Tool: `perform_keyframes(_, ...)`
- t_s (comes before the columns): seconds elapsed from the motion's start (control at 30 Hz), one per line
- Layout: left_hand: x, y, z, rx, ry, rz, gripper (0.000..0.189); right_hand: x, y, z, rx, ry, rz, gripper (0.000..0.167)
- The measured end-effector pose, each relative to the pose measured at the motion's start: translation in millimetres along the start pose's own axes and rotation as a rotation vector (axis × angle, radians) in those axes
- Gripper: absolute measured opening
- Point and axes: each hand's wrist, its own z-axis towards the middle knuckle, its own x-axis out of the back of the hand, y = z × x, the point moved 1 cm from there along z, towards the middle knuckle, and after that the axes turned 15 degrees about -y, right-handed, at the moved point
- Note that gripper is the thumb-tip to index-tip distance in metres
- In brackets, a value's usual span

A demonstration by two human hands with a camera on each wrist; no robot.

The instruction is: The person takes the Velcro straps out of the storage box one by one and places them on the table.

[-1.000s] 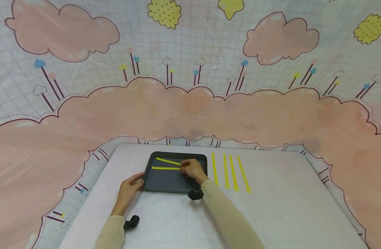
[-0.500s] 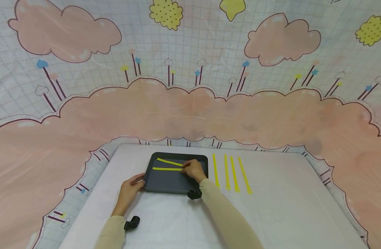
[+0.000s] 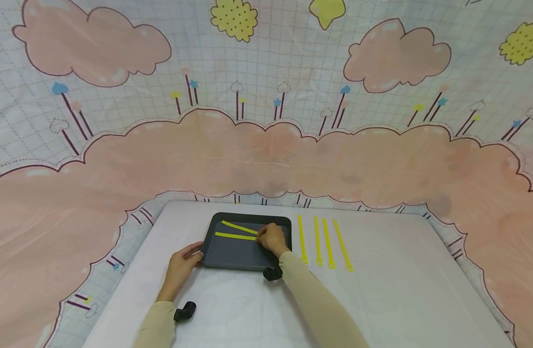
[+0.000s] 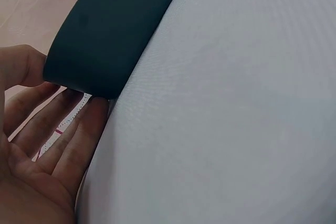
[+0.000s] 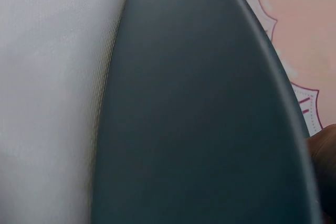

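A dark grey tray [image 3: 236, 265] lies on the white table, with two yellow cable ties [image 3: 236, 236] in it. They are flat strips that converge towards the right. My right hand [image 3: 273, 239] is over the tray's right half, its thumb and fingers pinching at the right ends of these strips. Those ends are hidden by the fingers, and I cannot tell whether one or both are held. My left hand [image 3: 181, 268] grips the tray's left edge. In the left wrist view the thumb [image 4: 26, 66] presses on the rim and the other fingers lie against the wall's underside.
Right of the tray, several more yellow cable ties [image 3: 326, 244] lie in a row, slotted heads towards me. The white table [image 3: 401, 280] extends around them. A printed cloth [image 3: 266, 159] with clouds hangs behind. The right wrist view shows mostly the tray's outer wall [image 5: 199, 108].
My right hand has shifted slightly to the right. The two strips in the tray have slid a little right with it and now slant more down to the right. My left hand stays put.
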Motion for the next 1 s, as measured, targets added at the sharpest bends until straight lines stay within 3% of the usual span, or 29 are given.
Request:
perform_keyframes(0.3, 0.3, -3.4, 1.9, -0.003, -0.004, 0.005, 0.04, 3, 1, -2.6, 0.034, -0.005, -0.087, 0.005)
perform_keyframes(0.57, 0.1, -2.8, 1.7, -0.004, -0.002, -0.006, 0.04, 4, 2, -3.2, 0.057, -0.061, -0.06, 0.005)
perform_keyframes(1.0, 0.6, -5.2, 1.4, -0.018, -0.013, -0.008, 0.04, 13, 1, -8.0, 0.132, -0.1, -0.12, 0.004)
